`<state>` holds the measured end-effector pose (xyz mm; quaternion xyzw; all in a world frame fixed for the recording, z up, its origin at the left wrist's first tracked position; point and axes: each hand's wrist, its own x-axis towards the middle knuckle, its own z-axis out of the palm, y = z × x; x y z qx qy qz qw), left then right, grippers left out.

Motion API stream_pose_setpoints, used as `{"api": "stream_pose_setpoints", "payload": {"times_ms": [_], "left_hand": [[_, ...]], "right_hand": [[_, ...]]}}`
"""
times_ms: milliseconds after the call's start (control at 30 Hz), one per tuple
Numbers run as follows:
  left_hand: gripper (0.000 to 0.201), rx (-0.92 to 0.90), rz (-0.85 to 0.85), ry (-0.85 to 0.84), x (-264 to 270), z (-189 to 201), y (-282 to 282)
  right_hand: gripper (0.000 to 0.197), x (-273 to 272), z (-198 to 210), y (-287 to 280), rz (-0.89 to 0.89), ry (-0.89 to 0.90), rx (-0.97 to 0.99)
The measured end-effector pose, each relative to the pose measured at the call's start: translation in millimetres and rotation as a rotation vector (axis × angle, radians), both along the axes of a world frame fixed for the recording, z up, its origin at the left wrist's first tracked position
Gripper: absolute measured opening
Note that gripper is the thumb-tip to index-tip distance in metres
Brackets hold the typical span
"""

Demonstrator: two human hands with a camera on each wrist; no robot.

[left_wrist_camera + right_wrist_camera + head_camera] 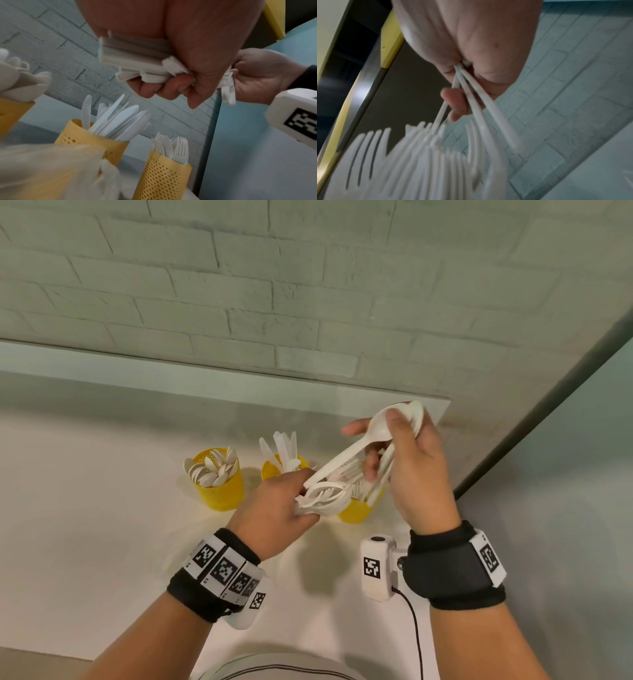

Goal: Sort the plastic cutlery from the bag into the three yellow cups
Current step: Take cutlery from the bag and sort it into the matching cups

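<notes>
I am gripping a bundle of forks (pixel 322 501) in my left hand (pixel 277 508) and curling my right hand (pixel 411 467) round several spoons (pixel 390 426), both above the fork cup (pixel 356 510). The spoon cup (pixel 219 481) and knife cup (pixel 281 470) are standing left of it on the table (pixel 102 508). Risk I am judging: the crossed handles snagging, spilling pieces or tipping the fork cup.

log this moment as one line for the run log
left hand: grips forks | right hand: holds spoon | yellow cups: part filled
</notes>
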<state>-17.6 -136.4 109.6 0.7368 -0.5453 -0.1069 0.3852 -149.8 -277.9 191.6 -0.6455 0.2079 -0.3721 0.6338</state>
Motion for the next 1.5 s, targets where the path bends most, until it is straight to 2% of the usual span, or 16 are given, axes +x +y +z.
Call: {"api": "stream_pose_setpoints", "payload": {"times_ms": [100,200,333,433,600,733,867,967,1100,1233,1333,1433,1500], "left_hand": [[0.032,0.007,-0.013,0.053,3,-7,6],[0.024,-0.018,0.032,0.066,10,-11,15],[0.012,-0.084,0.162,0.074,28,-11,32],[0.014,-0.063,0.242,0.079,47,-5,48],[0.018,-0.095,0.365,0.18,71,8,84],[0.016,-0.11,0.448,0.231,95,6,114],[0.016,-0.13,0.47,0.243,110,8,133],[0.021,-0.128,0.477,0.239,119,6,141],[0.019,-0.135,0.459,0.26,128,6,145],[0.024,-0.166,0.415,0.314,133,5,142],[0.018,-0.193,0.378,0.372,136,3,138],[0.016,-0.24,0.347,0.442,138,2,133],[0.018,-0.246,0.334,0.466,137,3,130]], "right_hand": [[0.014,-1,2,-5,-0.095,-0.144,0.183],[0.013,-3,6,-11,-0.098,-0.296,0.337],[0.013,10,8,-8,-0.096,-0.388,0.498],[0.016,30,10,2,-0.055,-0.39,0.564],[0.054,72,14,32,0.167,-0.366,0.617],[0.052,123,6,60,0.191,-0.352,0.613],[0.043,174,-14,86,0.217,-0.292,0.489],[0.04,203,-33,99,0.171,-0.18,0.382],[0.041,228,-65,107,0.094,-0.064,0.26],[0.027,240,-89,108,0.003,-0.056,0.184],[0.026,244,-103,107,-0.02,0.075,-0.104],[0.014,248,-112,99,0.051,0.292,-0.596],[0.031,248,-117,94,0.074,0.442,-0.857]]}}
